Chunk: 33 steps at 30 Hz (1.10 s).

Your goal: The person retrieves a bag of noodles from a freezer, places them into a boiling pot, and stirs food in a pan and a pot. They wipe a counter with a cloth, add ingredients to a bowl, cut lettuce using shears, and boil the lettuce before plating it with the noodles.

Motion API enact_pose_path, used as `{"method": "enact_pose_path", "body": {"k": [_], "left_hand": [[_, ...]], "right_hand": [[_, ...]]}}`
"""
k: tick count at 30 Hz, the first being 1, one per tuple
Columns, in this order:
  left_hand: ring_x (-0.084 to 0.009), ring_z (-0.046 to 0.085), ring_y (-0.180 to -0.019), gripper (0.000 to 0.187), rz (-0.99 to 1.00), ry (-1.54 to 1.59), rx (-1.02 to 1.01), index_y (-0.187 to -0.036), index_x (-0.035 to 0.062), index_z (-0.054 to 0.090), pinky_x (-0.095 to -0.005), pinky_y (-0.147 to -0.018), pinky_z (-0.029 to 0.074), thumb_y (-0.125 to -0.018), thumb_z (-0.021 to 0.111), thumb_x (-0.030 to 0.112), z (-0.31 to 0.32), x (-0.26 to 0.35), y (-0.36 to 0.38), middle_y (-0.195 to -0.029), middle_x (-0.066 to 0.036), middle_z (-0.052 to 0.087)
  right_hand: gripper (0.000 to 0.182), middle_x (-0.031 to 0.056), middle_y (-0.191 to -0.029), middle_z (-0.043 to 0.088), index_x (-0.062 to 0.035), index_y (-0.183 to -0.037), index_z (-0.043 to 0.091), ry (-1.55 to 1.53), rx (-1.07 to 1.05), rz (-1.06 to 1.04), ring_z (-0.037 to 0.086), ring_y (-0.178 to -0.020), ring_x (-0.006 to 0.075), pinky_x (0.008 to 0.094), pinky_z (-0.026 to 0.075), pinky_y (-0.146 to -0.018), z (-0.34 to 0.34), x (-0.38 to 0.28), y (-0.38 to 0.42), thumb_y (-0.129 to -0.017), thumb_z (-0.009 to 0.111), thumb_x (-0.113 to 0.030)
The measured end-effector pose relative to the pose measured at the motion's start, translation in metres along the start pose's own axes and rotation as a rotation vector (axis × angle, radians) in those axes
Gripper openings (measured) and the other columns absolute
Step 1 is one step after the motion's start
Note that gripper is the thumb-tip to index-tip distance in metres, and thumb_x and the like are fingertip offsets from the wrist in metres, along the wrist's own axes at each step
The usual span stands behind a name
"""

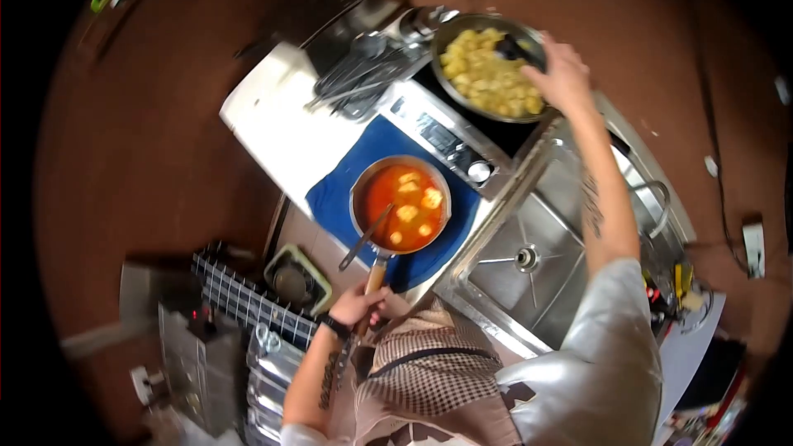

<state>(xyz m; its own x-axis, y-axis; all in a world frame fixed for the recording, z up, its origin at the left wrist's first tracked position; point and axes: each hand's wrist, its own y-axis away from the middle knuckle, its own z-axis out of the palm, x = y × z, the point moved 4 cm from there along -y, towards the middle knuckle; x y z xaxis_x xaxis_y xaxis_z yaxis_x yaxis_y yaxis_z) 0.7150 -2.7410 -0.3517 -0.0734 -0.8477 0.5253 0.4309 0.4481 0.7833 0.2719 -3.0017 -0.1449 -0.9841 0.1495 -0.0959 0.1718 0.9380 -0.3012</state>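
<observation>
My left hand (361, 306) is closed around the wooden handle (377, 275) of a saucepan. The saucepan (353, 205) stands on a blue cloth (334, 190) and holds red-orange liquid with several pale yellow pieces. A metal spoon or similar utensil (360, 246) leans over its rim, handle outward. My right hand (563, 74) is at the right rim of a frying pan (438, 54) full of yellow chunks, probably potato. Its fingers appear curled about a black utensil (514, 48) that reaches into the pan; blur partly hides the grip.
An induction cooker (438, 136) with a control knob sits under the frying pan. Right of it is a steel sink (496, 281) with a faucet (661, 202). Dark utensils (355, 83) lie on the white counter (264, 116). A green-rimmed container (297, 281) stands below left.
</observation>
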Motion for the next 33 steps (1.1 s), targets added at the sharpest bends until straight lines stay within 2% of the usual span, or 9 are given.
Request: {"method": "enact_pose_path", "body": {"k": [2, 4, 13, 17, 19, 24, 30, 32, 33], "left_hand": [[-0.0095, 0.047, -0.043, 0.020, 0.145, -0.166, 0.053, -0.104, 0.0019, 0.054, -0.0248, -0.040, 0.039, -0.093, 0.066, 0.014, 0.006, 0.000, 0.000, -0.066, -0.001, 0.054], [-0.0088, 0.045, -0.041, 0.019, 0.197, -0.116, 0.049, -0.103, 0.0011, 0.053, -0.0253, -0.038, 0.037, -0.091, 0.065, 0.010, 0.007, -0.009, -0.006, -0.061, 0.000, 0.051], [-0.0081, 0.050, -0.045, 0.044, 0.226, -0.029, 0.232, -0.131, 0.0022, 0.049, -0.0248, -0.041, 0.041, -0.090, 0.062, 0.011, 0.026, -0.011, 0.078, -0.068, 0.000, 0.056], [-0.0126, 0.057, -0.055, 0.051, 0.464, -0.176, 0.427, -0.134, 0.0027, 0.049, -0.0278, -0.052, 0.049, -0.090, 0.066, 0.021, 0.028, -0.082, 0.117, -0.080, -0.005, 0.063], [-0.0142, 0.059, -0.057, 0.055, 0.347, -0.040, 0.401, -0.135, 0.0022, 0.049, -0.0290, -0.054, 0.050, -0.089, 0.069, 0.025, 0.045, -0.088, 0.167, -0.082, -0.007, 0.064], [-0.0087, 0.049, -0.046, 0.053, 0.467, 0.254, 0.513, -0.135, -0.0004, 0.043, -0.0246, -0.044, 0.040, -0.094, 0.065, 0.024, 0.082, -0.188, 0.250, -0.062, 0.000, 0.054], [-0.0080, 0.047, -0.047, 0.049, 0.492, 0.511, 0.785, -0.129, -0.0004, 0.044, -0.0255, -0.044, 0.040, -0.094, 0.065, 0.026, 0.134, -0.373, 0.338, -0.059, 0.001, 0.050], [-0.0080, 0.047, -0.048, 0.042, 0.527, 0.620, 0.869, -0.125, 0.0008, 0.046, -0.0260, -0.045, 0.041, -0.095, 0.064, 0.024, 0.160, -0.435, 0.372, -0.059, 0.001, 0.049], [-0.0079, 0.047, -0.048, 0.039, 0.540, 0.687, 0.885, -0.123, 0.0012, 0.047, -0.0258, -0.045, 0.041, -0.095, 0.063, 0.023, 0.167, -0.469, 0.387, -0.059, 0.001, 0.049]], "right_hand": [[0.061, 0.0185, -0.131, 0.054, -0.0063, -0.136, 0.053, -0.365, 0.178, -0.200, 0.050, -0.125, 0.0352, 0.0450, 0.041, -0.105, -0.025, -0.017, 0.033, -0.083, 0.073, -0.030], [0.054, 0.0181, -0.128, 0.055, -0.0045, -0.131, 0.056, -0.549, 0.111, -0.245, 0.052, -0.122, 0.0350, 0.0434, 0.042, -0.104, -0.033, -0.035, 0.076, -0.083, 0.073, -0.023], [0.035, 0.0118, -0.119, 0.058, 0.0015, -0.116, 0.064, -0.943, -0.432, -0.176, 0.056, -0.111, 0.0241, 0.0338, 0.045, -0.094, 0.058, -0.064, 0.218, -0.081, 0.067, -0.002], [0.025, 0.0090, -0.115, 0.058, 0.0018, -0.111, 0.064, -1.005, -0.610, -0.258, 0.057, -0.105, 0.0194, 0.0295, 0.047, -0.088, 0.084, -0.101, 0.258, -0.086, 0.061, -0.001], [0.022, 0.0089, -0.110, 0.059, 0.0029, -0.109, 0.064, -0.985, -0.731, -0.336, 0.059, -0.099, 0.0177, 0.0276, 0.047, -0.085, 0.090, -0.129, 0.273, -0.088, 0.060, -0.002], [0.019, 0.0083, -0.096, 0.063, 0.0036, -0.105, 0.065, -0.852, -1.027, -0.660, 0.061, -0.087, 0.0169, 0.0285, 0.049, -0.080, 0.083, -0.216, 0.342, -0.090, 0.060, -0.006], [0.024, 0.0107, -0.091, 0.070, 0.0053, -0.109, 0.065, -0.631, -1.055, -1.069, 0.065, -0.082, 0.0149, 0.0289, 0.052, -0.076, 0.038, -0.317, 0.496, -0.089, 0.062, -0.009], [0.025, 0.0094, -0.089, 0.069, 0.0051, -0.109, 0.065, -0.572, -1.187, -1.120, 0.064, -0.078, 0.0138, 0.0284, 0.052, -0.073, 0.047, -0.335, 0.566, -0.088, 0.063, -0.009], [0.025, 0.0127, -0.090, 0.070, 0.0030, -0.109, 0.067, -0.586, -1.271, -1.118, 0.065, -0.082, 0.0191, 0.0327, 0.052, -0.077, 0.053, -0.345, 0.602, -0.088, 0.064, -0.011]]}}
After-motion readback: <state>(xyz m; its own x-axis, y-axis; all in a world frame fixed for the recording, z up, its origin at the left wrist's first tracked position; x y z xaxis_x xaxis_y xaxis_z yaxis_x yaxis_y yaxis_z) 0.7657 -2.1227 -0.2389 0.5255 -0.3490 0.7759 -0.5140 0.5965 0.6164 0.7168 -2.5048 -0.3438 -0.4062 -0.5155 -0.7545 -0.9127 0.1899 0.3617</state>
